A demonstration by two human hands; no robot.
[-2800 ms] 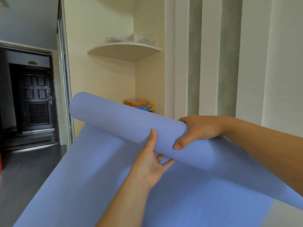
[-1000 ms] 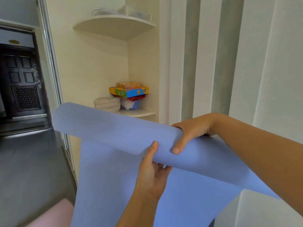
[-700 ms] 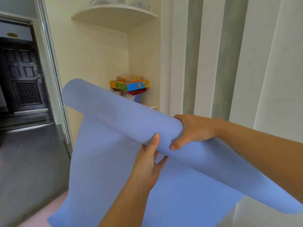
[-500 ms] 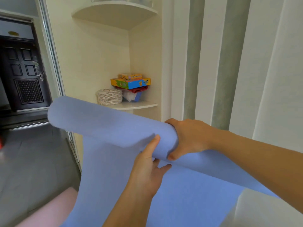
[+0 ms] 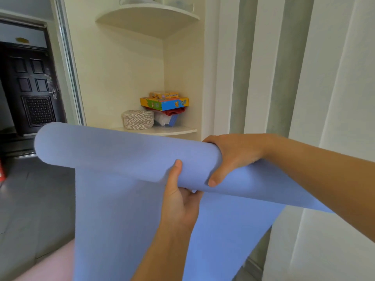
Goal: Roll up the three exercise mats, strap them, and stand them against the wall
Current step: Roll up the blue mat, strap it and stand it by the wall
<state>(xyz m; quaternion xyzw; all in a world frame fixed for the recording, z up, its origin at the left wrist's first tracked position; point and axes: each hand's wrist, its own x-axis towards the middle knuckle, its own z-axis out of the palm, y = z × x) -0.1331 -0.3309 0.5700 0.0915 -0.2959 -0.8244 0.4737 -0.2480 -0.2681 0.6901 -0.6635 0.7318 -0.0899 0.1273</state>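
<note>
Half-rolled soft blue exercise mat [image 5: 125, 151] held up just before the cream corner shelf [image 5: 172, 131], loose end hanging down, right hand [image 5: 235, 157] grip clamped over the roll, left hand [image 5: 180, 201] grip pinching it from beneath, pale pink mat [image 5: 50, 262] low and left of the shelf

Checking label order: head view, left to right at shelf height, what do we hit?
Dark door → woven basket → stacked colourful boxes → right hand gripping the blue mat. Left hand overlaps the boxes' span, so omitted.

Blue mat roll [image 5: 125, 153] thicker, more level
</note>
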